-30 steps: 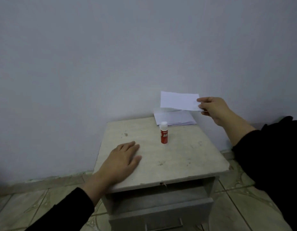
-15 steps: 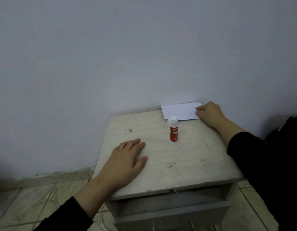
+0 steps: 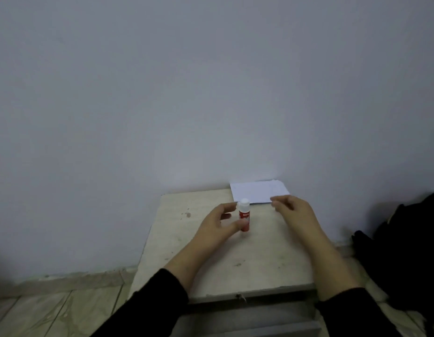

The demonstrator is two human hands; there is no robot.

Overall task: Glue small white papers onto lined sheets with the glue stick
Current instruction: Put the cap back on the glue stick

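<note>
A red glue stick (image 3: 244, 218) with a white cap stands upright on the pale wooden side table (image 3: 272, 263). My left hand (image 3: 218, 223) curves around the stick from the left. Its thumb touches the stick's lower part and its fingertips stop just short of the cap. A small stack of white papers (image 3: 258, 192) lies flat at the table's back right corner, against the wall. In front of the papers my right hand (image 3: 293, 212) holds nothing, its fingers loosely bent and pointing left.
A grey wall (image 3: 211, 93) rises directly behind the table. A drawer front (image 3: 247, 319) sits below the tabletop. A black bag (image 3: 405, 251) lies on the tiled floor (image 3: 53, 310) to the right.
My right hand laid the white paper on the stack and drew back toward me. My left hand lifted off the tabletop and moved right to the glue stick.
</note>
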